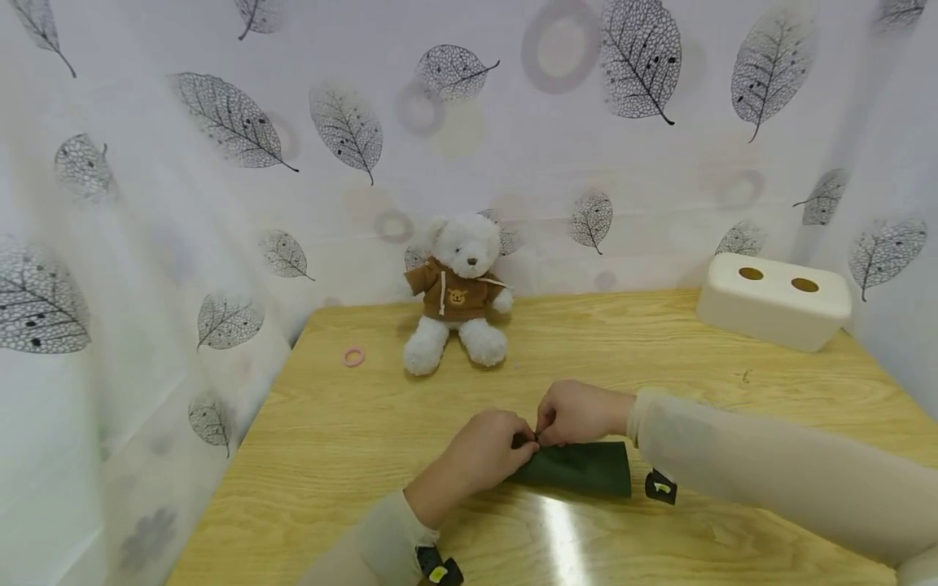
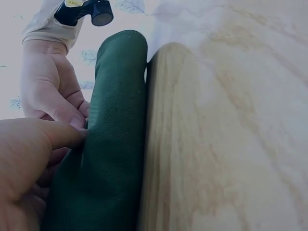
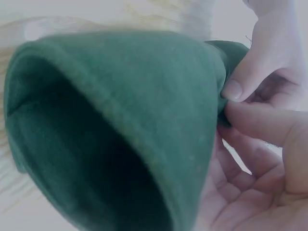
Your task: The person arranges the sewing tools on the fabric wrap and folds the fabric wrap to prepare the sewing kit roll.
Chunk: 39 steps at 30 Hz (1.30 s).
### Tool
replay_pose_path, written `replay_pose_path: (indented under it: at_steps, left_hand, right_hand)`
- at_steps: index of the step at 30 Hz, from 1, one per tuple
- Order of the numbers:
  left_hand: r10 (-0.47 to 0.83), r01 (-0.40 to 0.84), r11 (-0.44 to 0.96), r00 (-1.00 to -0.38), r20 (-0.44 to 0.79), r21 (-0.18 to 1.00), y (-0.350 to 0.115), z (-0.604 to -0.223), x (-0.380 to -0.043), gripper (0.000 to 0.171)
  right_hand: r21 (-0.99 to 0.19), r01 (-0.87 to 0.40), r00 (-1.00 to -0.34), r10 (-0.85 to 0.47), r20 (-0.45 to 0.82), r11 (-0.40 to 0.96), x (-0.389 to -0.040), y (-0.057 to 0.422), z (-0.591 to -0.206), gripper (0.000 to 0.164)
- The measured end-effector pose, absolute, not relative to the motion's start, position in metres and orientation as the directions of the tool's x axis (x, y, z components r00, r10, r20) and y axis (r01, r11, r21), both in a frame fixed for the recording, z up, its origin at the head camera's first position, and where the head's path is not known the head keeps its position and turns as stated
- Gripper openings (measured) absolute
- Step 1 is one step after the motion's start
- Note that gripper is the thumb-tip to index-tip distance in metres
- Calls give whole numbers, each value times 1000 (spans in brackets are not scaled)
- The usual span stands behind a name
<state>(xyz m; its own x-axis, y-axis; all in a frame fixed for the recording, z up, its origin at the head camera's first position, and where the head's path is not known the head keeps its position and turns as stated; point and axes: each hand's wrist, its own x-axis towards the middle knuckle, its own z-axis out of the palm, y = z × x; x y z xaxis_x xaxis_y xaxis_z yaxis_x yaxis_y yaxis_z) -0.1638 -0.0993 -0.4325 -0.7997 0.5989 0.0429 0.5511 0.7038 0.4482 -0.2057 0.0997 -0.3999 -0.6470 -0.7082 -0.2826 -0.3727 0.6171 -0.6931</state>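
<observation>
A dark green soft pouch (image 1: 586, 472) lies lengthwise on the wooden table in front of me. In the right wrist view the near end of the pouch (image 3: 144, 82) gapes wide, with a hollow inside and a thick edge. My left hand (image 1: 485, 452) pinches the pouch around its middle, thumb on top. Right beside it, my right hand (image 1: 586, 411) pinches the pouch's far edge between thumb and fingers. The fingertips of both hands meet there. What exactly lies between them is mostly hidden; a small dark bit shows in the head view.
A white teddy bear (image 1: 465, 293) in a brown hoodie sits at the back of the table (image 1: 352, 423). Left of it lies a pink ring (image 1: 353, 356). A cream box (image 1: 777, 301) with two oval holes stands at the back right. Leaf-patterned curtain (image 1: 352, 236) hangs behind.
</observation>
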Motion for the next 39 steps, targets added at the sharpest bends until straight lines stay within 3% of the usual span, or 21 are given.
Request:
replay_pose_path:
  at_steps: [6, 11, 19, 26, 39]
  left_hand:
    - [630, 631, 699, -766, 128, 336, -99, -435, -159, 10]
    - [646, 675, 690, -737, 197, 262, -100, -438, -156, 9]
    - [619, 601, 673, -777, 117, 431, -111, -443, -159, 8]
    - [602, 548, 665, -795, 69, 507, -119, -438, -158, 5]
    - [596, 590, 698, -793, 128, 407, -112, -439, -150, 11]
  right_hand:
    - [-709, -392, -628, -734, -260, 586, -201, 101, -401, 5]
    - [-688, -426, -642, -732, -228, 588, -196, 99, -404, 8]
    - [-659, -473, -673, -723, -159, 585, -187, 89, -409, 14]
    - [-645, -510, -672, -732, -113, 568, -181, 83, -412, 20]
    - [-665, -530, -648, -757, -82, 526, -179, 82, -418, 18]
